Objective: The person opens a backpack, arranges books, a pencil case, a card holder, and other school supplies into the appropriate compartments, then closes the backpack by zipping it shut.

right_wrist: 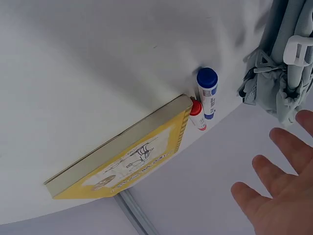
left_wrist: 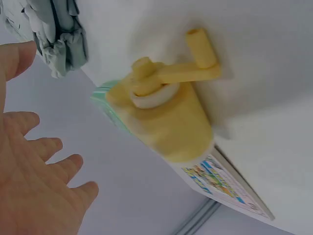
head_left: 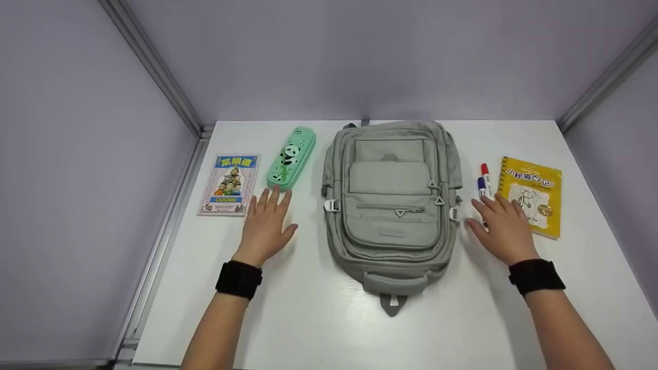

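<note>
A grey backpack (head_left: 390,205) lies flat in the middle of the white table, its front pocket up. My left hand (head_left: 264,226) is spread with straight fingers, near the green panda pencil case (head_left: 291,158) and the pink comic book (head_left: 230,185). In the left wrist view, a yellow hand-crank pencil sharpener (left_wrist: 166,117) stands by the pencil case; the head view does not show it. My right hand (head_left: 504,228), fingers extended, hovers near a red marker (head_left: 486,177), a blue marker (head_left: 481,187) and a yellow book (head_left: 546,192). Neither hand holds anything.
Pale partition walls (head_left: 360,61) enclose the table (head_left: 318,329) at the back and both sides, with metal posts at the corners. Straps and buckles (head_left: 332,205) stick out from the backpack's sides.
</note>
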A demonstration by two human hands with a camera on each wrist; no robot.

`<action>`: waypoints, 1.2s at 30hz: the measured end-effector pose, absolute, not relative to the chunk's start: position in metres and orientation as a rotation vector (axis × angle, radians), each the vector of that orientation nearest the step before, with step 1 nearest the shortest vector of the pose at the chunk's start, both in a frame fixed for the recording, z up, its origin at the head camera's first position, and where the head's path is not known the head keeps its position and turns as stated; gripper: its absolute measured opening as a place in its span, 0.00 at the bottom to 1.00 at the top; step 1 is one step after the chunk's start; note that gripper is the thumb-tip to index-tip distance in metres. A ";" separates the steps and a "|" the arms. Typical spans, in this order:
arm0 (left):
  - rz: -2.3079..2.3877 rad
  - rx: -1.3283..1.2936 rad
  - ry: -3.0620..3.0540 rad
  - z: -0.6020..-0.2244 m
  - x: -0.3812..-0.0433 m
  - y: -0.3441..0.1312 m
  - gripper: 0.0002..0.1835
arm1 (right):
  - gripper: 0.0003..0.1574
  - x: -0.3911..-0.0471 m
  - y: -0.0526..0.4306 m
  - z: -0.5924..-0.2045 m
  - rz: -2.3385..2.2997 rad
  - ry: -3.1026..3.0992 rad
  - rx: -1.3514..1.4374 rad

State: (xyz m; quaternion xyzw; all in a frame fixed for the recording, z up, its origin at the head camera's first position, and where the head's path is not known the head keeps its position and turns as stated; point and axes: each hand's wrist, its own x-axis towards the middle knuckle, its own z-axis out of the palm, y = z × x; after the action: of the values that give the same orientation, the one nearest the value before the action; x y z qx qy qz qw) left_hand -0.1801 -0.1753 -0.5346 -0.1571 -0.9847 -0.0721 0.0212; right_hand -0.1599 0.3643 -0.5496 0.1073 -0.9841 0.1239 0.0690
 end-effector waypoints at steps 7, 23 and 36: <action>-0.170 -0.749 -2.942 -0.512 -0.180 -0.123 0.43 | 0.26 -0.170 0.352 -0.544 0.373 -2.908 0.424; 0.032 -1.210 -2.881 -0.524 -0.170 -0.011 0.41 | 0.23 -0.185 0.341 -0.545 0.347 -2.954 0.375; 0.042 -1.520 -2.875 -0.542 -0.150 0.045 0.19 | 0.22 -0.205 0.342 -0.554 0.575 -3.071 0.251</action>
State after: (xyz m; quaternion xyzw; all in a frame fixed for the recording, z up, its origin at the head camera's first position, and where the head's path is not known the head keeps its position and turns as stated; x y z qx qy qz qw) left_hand -0.1503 0.0451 -0.5418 -0.4667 -0.8826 0.0128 -0.0551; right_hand -0.2053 0.3418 -0.5538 0.0800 -0.9797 0.1835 0.0036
